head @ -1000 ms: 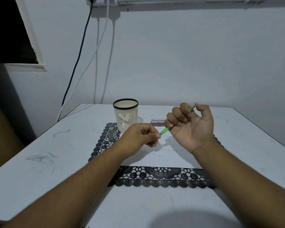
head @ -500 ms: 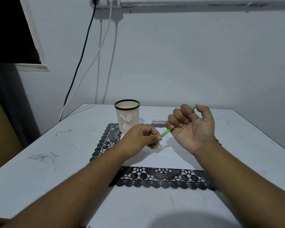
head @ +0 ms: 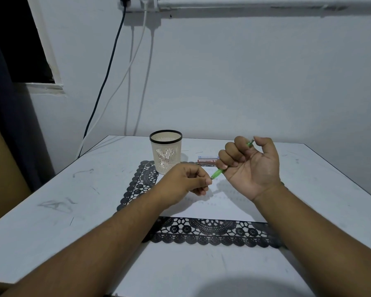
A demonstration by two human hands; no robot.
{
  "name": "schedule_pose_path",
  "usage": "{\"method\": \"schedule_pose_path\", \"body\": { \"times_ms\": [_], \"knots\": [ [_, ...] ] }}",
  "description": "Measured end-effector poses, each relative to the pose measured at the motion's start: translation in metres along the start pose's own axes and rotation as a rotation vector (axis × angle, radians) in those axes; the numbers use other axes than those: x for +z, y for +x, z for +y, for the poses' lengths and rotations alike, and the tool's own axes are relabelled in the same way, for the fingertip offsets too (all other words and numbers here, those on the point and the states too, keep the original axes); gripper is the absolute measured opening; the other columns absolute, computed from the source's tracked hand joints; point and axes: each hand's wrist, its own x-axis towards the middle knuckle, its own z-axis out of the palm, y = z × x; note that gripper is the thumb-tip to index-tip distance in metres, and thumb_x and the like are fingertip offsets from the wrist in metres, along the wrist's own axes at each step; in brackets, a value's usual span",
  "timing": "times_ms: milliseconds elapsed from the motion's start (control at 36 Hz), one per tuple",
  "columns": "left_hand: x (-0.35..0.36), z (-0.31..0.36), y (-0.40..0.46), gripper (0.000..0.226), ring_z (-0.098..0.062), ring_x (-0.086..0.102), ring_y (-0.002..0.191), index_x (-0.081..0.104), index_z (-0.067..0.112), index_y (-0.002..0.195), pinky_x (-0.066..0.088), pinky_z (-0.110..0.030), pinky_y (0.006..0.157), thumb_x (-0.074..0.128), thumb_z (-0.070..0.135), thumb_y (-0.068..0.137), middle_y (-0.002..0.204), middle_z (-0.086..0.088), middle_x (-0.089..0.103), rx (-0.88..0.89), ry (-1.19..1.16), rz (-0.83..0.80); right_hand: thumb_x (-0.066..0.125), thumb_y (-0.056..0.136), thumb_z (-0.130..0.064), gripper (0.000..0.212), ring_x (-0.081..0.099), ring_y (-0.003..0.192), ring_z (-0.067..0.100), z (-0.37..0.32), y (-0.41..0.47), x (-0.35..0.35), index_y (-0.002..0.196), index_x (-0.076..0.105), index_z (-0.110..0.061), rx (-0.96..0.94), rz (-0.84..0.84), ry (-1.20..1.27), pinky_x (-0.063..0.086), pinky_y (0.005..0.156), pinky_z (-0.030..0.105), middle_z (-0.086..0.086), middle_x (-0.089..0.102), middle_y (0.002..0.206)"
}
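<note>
Dim, bluish light from above; soft shadows, wide-angle bending at edges

Your pen (head: 217, 173) is bright lime green. The cup (head: 165, 155) is cream with a black rim, and its wall is a fine mesh of slits with a paler figure in the middle. The mat (head: 201, 232) is black lace, with round medallions and a scalloped edge. The sheet of paper (head: 223, 209) is white, with faint rows of small dark marks. The little box (head: 206, 160) has reddish-brown and white bands and a touch of blue. Your bench (head: 51, 211) is pale grey-white with dark scuffs. You have one black cable (head: 107, 71) and one white cable (head: 137, 61) against a pale grey wall (head: 244, 82).
</note>
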Motion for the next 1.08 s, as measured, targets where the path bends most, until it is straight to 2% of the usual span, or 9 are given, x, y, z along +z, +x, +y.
{"method": "schedule_pose_path", "body": {
  "times_ms": [472,667,833,1000,1083],
  "knots": [
    [0.000,-0.002,0.000,0.010,-0.018,0.067,0.066,0.072,0.005,0.085,0.057,-0.026,0.069,0.072,0.001,0.093,0.071,-0.007,0.072,-0.003,-0.018,-0.010,0.041,0.084,-0.039,0.032,0.018,0.060,0.018,-0.001,-0.001,0.001,0.063,0.026,-0.021,0.013,-0.016,-0.015,0.026,0.060,0.033,-0.001,0.020,0.062],
    [-0.002,-0.002,0.001,0.007,-0.019,0.067,0.069,0.073,0.004,0.087,0.058,-0.029,0.073,0.072,0.003,0.094,0.074,-0.007,0.072,0.013,-0.037,-0.013,0.045,0.086,-0.047,0.036,0.022,0.060,0.018,0.001,0.000,0.000,0.065,0.033,-0.020,0.001,0.046,0.081,0.029,0.061,0.033,-0.001,0.023,0.065],
    [-0.007,0.000,0.001,0.010,-0.020,0.068,0.074,0.077,0.007,0.093,0.057,-0.029,0.076,0.070,-0.001,0.094,0.078,-0.009,0.072,0.037,-0.057,-0.017,0.046,0.087,-0.042,0.032,0.020,0.062,0.019,0.000,0.000,-0.003,0.067,0.032,-0.021,-0.041,0.136,0.188,0.029,0.059,0.033,-0.002,0.022,0.066],
    [-0.009,-0.001,0.001,0.008,-0.018,0.067,0.073,0.076,0.005,0.093,0.056,-0.027,0.074,0.070,0.000,0.094,0.077,-0.008,0.072,0.073,-0.019,0.000,0.048,0.089,-0.044,0.035,0.026,0.060,0.019,0.002,0.002,-0.004,0.066,0.037,-0.019,-0.039,0.134,0.200,0.032,0.060,0.033,-0.001,0.026,0.067],
    [-0.010,-0.001,0.002,0.008,-0.018,0.067,0.073,0.076,0.007,0.092,0.055,-0.028,0.073,0.070,0.002,0.095,0.077,-0.007,0.072,0.088,-0.001,0.014,0.050,0.091,-0.045,0.038,0.033,0.060,0.019,0.002,0.004,-0.005,0.065,0.043,-0.018,-0.034,0.137,0.176,0.038,0.063,0.033,-0.001,0.033,0.066]
  ]
}}
